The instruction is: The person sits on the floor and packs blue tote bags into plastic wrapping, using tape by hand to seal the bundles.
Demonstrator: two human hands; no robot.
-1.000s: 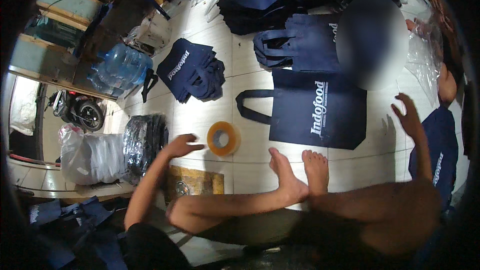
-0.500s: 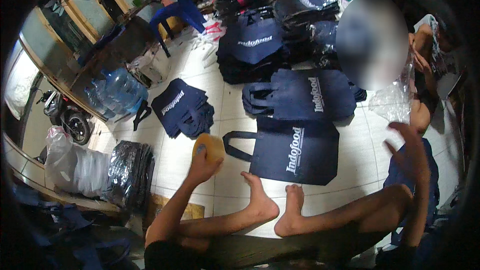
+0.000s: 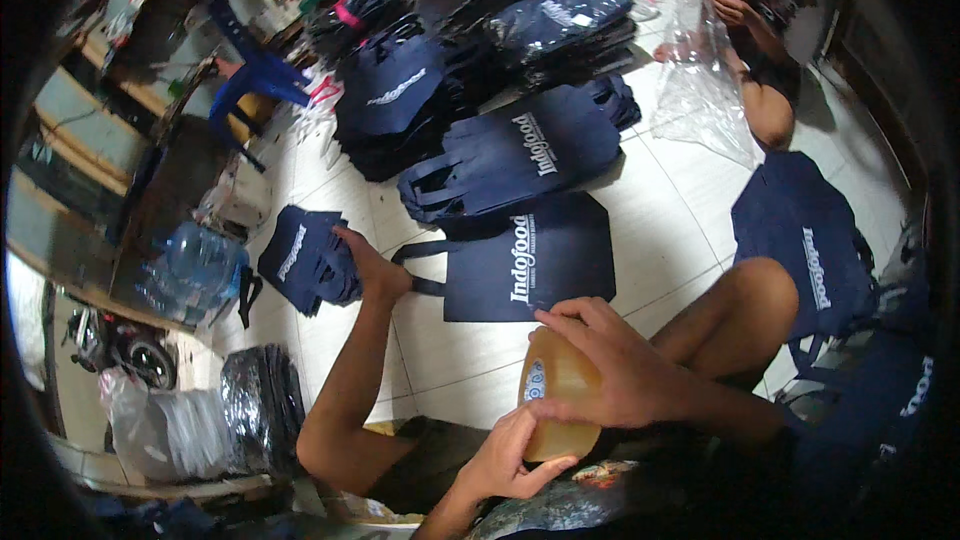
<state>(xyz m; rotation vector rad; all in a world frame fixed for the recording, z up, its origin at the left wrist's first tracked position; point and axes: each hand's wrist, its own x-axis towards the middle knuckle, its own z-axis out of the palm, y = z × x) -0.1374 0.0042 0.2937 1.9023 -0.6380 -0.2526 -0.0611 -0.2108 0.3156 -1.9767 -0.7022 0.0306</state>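
Observation:
A wide roll of yellowish clear packing tape is held up above my lap between both hands. My left hand grips its lower left edge, fingers and thumb around the rim. Across the upper right side, my right hand is closed on the same roll, its fingertips at the top edge. Just beyond the roll a single navy tote bag lies flat on the tiles, its handle loop pointing left. Behind that bag lies a pile of folded navy tote bags.
Plastic-wrapped bag stacks stand at the back. A smaller bag pile lies beside my left foot. More navy bags lie at the right. A co-worker handles clear plastic. Water bottles stand at the left.
My left hand has brought the tape roll from the left in toward my lap. My right hand has come in from the right and taken hold of it. My view has shifted.

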